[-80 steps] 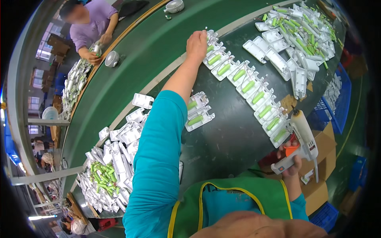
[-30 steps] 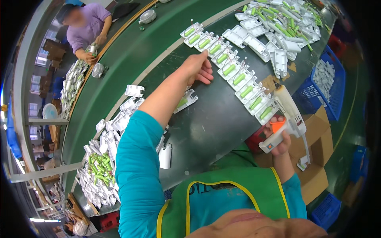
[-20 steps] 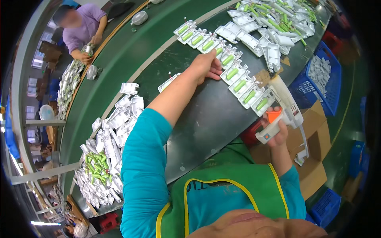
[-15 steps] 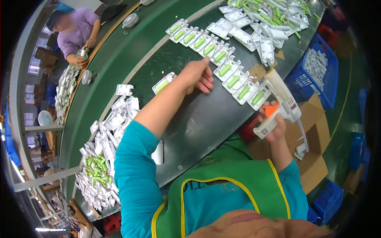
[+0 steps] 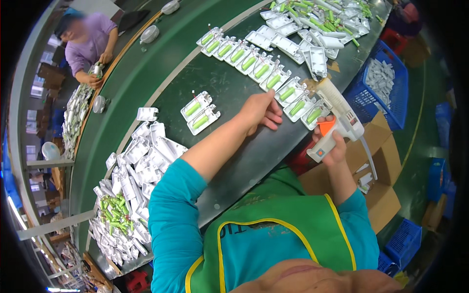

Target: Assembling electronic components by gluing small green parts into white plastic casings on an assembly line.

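Note:
My right hand (image 5: 335,146) is closed round the handle of a white glue gun (image 5: 348,117) with an orange trigger. Its nozzle end lies over the near right end of a slanting row of white plastic casings (image 5: 261,70), each holding a green battery and thin wires. My left hand (image 5: 261,113) hovers beside the row, fingers loosely bent and apart, nothing seen in them. Its foremost fingertip is close to a casing (image 5: 273,79); contact is unclear. Left of that hand, two more casings with green batteries (image 5: 200,119) lie side by side on the dark table (image 5: 239,161).
A heap of white shells and green batteries (image 5: 122,205) covers the table's left end; another pile (image 5: 322,22) lies at the far right. Beyond the right edge are a blue basket (image 5: 386,83) of white parts and an open cardboard box (image 5: 386,195). A co-worker (image 5: 90,44) sits across the belt.
My left hand has moved right and nearer along the row, toward the glue gun. Both separate casings now show clear of my left arm. The view has shifted slightly.

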Motion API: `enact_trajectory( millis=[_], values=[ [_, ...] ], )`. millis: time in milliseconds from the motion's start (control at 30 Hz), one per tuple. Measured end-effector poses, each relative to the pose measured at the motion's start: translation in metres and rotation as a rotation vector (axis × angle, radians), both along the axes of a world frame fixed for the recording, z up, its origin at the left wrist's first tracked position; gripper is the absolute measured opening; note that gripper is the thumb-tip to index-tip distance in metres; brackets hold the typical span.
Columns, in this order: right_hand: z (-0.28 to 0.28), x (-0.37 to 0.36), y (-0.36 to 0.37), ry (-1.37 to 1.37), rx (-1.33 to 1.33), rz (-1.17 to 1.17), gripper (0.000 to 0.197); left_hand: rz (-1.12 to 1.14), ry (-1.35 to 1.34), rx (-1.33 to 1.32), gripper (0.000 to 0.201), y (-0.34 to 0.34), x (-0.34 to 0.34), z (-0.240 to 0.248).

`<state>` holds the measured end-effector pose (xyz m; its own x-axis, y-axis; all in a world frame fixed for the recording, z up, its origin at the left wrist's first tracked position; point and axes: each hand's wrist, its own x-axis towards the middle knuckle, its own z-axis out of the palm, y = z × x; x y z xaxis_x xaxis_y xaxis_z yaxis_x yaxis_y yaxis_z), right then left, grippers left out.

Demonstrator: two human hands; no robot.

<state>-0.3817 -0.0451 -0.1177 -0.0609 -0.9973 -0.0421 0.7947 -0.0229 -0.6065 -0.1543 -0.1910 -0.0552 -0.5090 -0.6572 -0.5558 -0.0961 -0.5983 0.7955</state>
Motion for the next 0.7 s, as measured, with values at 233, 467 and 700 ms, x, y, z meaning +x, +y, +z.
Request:
enact_trajectory(
  millis=[233,467,700],
  values=[
    [0.005,-0.004,-0.009,0.038,0.0,0.003,0.044,-0.067,0.107,-0.005,0.045,0.017,-0.014,-0.007],
    [0.004,-0.005,-0.009,-0.012,-0.036,0.026,0.043,0.039,0.146,-0.015,0.038,0.026,-0.02,-0.01],
    [0.01,-0.005,-0.014,0.029,0.0,-0.042,0.044,0.053,0.181,-0.054,0.034,0.025,-0.022,-0.012]
  ],
)
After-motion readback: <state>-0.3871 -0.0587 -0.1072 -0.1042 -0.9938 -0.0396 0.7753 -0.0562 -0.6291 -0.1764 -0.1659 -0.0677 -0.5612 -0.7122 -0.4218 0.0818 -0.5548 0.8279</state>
